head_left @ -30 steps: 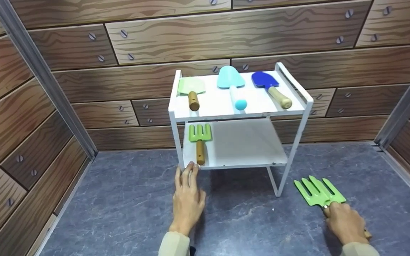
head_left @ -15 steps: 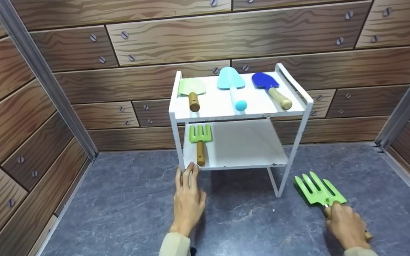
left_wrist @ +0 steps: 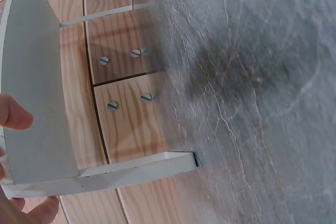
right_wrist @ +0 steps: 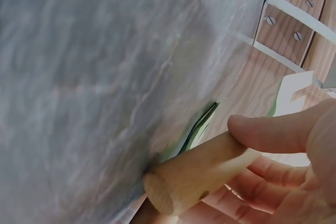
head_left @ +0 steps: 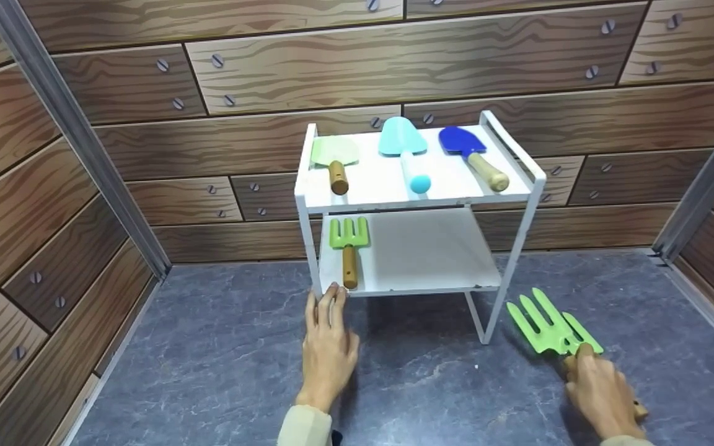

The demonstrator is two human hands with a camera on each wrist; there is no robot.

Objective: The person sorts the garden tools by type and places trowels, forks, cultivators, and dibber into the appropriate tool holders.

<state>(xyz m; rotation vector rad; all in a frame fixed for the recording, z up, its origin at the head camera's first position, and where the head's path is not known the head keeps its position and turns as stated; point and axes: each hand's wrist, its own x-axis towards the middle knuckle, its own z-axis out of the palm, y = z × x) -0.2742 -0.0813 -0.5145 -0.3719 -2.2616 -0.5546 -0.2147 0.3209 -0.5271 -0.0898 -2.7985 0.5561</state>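
Observation:
My right hand (head_left: 602, 390) grips the wooden handle (right_wrist: 197, 171) of a green garden fork (head_left: 540, 325), its tines raised off the floor. Another green tool (head_left: 583, 331) lies partly hidden beneath it. My left hand (head_left: 329, 356) reaches with extended fingers to the front left corner of a white two-tier rack (head_left: 425, 290). In the left wrist view its fingertips (left_wrist: 44, 211) are on either side of the rack's leg. Just beyond them, a small green hand fork (head_left: 349, 248) with a brown handle lies on the lower shelf.
On the top shelf lie a pale green flat-bladed shovel (head_left: 335, 155), a light blue trowel (head_left: 402, 139) and a dark blue trowel (head_left: 462, 141). Wood-patterned walls (head_left: 332, 68) enclose the grey marbled floor (head_left: 227, 371) at the back and both sides.
The garden fork in my right hand has tipped up, its tines rising and shifting slightly left, away from the green tool underneath. My left hand stays at the rack corner.

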